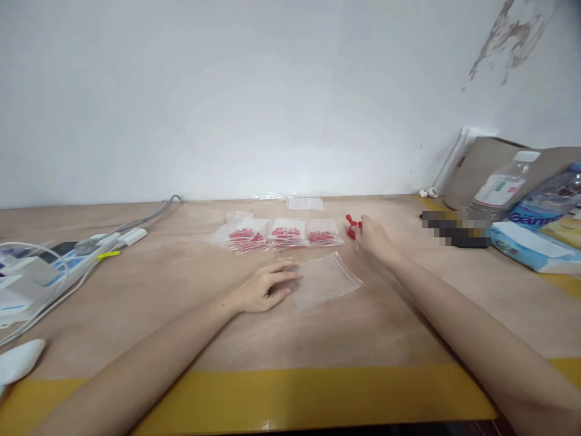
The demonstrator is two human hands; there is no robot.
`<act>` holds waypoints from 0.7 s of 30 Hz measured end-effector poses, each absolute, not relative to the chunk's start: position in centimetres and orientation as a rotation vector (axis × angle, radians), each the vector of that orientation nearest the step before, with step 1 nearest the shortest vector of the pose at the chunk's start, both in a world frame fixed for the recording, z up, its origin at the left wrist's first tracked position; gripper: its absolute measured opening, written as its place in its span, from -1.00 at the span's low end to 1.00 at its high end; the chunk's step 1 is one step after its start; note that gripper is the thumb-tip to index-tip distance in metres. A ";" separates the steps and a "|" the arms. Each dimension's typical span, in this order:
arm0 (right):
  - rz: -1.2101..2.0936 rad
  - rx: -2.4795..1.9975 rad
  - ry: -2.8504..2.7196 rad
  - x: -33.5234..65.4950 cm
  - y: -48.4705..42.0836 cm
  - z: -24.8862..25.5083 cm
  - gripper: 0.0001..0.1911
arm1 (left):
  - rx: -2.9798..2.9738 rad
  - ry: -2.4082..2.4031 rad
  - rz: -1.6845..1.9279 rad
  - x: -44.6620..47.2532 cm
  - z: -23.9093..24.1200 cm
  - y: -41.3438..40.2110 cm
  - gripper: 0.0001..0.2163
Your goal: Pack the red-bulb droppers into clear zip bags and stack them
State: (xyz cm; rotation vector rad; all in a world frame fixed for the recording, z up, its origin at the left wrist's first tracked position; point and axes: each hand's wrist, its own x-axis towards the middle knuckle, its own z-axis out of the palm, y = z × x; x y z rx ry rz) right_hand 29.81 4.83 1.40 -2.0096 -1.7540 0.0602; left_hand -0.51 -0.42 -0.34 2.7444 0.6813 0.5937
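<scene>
An unfilled clear zip bag (pixel 323 281) lies flat on the brown-covered table, its zip edge toward the right. My left hand (pixel 267 287) rests at its left edge, fingers apart and fingertips touching the plastic. Up and to the right, my right hand (pixel 374 237) has its fingers closed at a small cluster of red pieces (pixel 351 226); the fingers partly hide them, and their exact kind is unclear. Between the hands, farther back, zip bags holding small red pieces sit in a left pile (pixel 245 234), a middle pile (pixel 287 231) and a right pile (pixel 322 232).
Flat clear bags (pixel 305 204) lie by the wall. A power strip (pixel 63 269) with plugs and cables occupies the left side, near a white object (pixel 20 360). At right stand a bottle (pixel 503 184), a tissue pack (pixel 535 248) and a blurred dark item (pixel 469 233).
</scene>
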 end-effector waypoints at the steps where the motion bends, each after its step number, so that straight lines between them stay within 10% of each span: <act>1: 0.139 -1.946 -1.767 29.9 4.5 1.6 -0.69 | 2.747 0.656 0.526 -0.6 -0.3 -0.4 -0.63; 10: 0.985 -1.281 -1.386 28.9 0.8 -0.8 -0.19 | 2.660 0.792 0.528 -1.6 -0.2 -0.6 -0.76; 21: 1.232 -1.110 -1.211 28.2 -0.3 -2.0 -0.51 | 2.703 0.884 0.557 -0.9 -0.5 -0.5 -0.56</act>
